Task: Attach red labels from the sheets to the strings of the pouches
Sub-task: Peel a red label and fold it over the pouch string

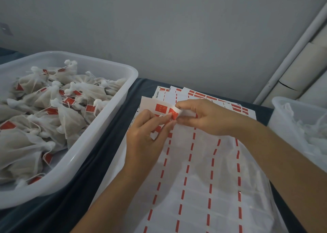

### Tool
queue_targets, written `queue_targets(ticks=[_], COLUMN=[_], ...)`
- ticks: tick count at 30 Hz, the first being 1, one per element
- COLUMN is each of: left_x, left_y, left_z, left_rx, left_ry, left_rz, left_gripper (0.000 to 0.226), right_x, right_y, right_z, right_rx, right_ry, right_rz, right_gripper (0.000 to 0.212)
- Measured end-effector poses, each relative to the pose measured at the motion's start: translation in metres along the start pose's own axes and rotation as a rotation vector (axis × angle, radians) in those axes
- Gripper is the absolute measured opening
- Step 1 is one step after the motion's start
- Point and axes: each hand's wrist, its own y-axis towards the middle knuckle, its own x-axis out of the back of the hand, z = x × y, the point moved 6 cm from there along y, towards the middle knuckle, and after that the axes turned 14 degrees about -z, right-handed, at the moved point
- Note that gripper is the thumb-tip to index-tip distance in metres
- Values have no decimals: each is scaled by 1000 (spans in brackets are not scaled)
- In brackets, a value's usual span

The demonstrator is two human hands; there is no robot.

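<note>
- Left of the label sheet (203, 170), well apart from my hands, stands the white tub (85, 154) heaped with tagged pouches (70, 121); right of the sheet a clear bin (283, 108) holds more white pouch material, too blurred to read.
- Across the dark cloth the sheet runs away from me, its long axis pointing at the wall, mostly stripped, with only dashed red strips left between the empty columns.
- At the sheet's far left corner sit the last few labels, and both my hands meet there.
- Right hand (207, 117): fingers curled, pinching the red label (174, 114) at its upper edge; the label curls up off the backing, so I judge the peel is under way.
- Left hand (146, 137): thumb and forefinger closed on the label's lower corner together with a thin white string (160, 116), just beside the right fingertips.
- The label lies between the two pinches, nearer my left fingers; folding it over the string is what I judge comes next.
</note>
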Motion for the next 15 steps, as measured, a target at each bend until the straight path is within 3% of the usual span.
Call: queue_targets(ticks=[10, 15], left_x=[0, 1], left_y=[1, 0], left_z=[-1, -2], left_rx=[7, -38], left_ry=[-12, 36], left_rz=[8, -15], left_gripper=[27, 25], right_x=[-1, 8], right_y=[1, -2], right_z=[1, 11], right_rx=[-11, 17], right_ry=[7, -31], right_rz=[26, -48], right_gripper=[20, 14])
